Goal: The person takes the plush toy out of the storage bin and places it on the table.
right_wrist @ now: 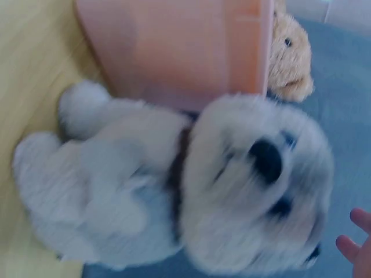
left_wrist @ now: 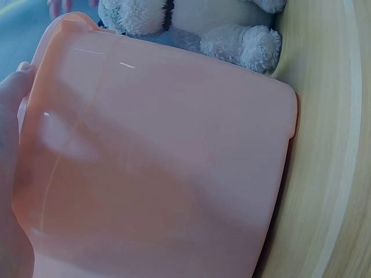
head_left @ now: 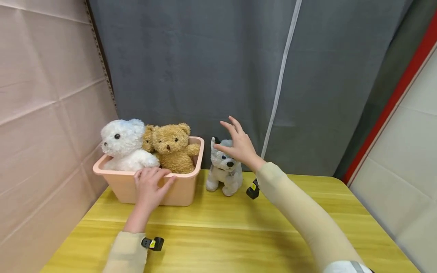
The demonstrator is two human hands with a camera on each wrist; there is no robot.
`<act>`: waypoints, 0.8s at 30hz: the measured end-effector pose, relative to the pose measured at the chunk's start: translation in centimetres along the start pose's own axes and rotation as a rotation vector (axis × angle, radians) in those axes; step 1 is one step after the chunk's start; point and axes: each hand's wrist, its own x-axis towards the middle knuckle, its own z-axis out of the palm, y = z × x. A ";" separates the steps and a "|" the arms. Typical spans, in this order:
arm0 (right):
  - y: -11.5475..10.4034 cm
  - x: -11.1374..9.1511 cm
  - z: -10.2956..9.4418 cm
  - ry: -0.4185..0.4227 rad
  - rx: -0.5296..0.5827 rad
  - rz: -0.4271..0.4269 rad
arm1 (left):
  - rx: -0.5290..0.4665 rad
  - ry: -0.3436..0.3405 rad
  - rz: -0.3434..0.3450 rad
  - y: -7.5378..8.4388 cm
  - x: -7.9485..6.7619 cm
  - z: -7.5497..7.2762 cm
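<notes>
A pink plastic storage bin [head_left: 155, 189] stands at the left of the table, with my left hand [head_left: 150, 185] gripping its front rim, fingers over the edge. Inside sit a white plush bear [head_left: 126, 144] and a brown teddy bear [head_left: 172, 146]; another brown teddy bear [head_left: 148, 138] is mostly hidden between them. Right of the bin, a grey and white plush husky [head_left: 223, 170] sits upright on the table. My right hand [head_left: 239, 144] is spread beside and above the husky's head, holding nothing. In the right wrist view, two fingertips [right_wrist: 351, 249] show past its head.
The yellow wood-grain table [head_left: 211, 242] runs under everything. A grey curtain [head_left: 205, 76] hangs right behind the bin and husky. Pale cloth walls [head_left: 44, 94] border the left side, and a white panel [head_left: 403, 132] with a red edge borders the right.
</notes>
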 end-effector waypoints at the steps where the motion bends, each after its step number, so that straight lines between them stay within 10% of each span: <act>1: -0.7 0.5 0.2 -0.007 -0.014 -0.009 | 0.003 -0.004 -0.002 -0.1 0.0 -0.1; 24: -13.7 9.6 8.3 -0.176 -0.179 -0.332 | 0.051 -0.013 -0.018 0.4 0.0 -0.1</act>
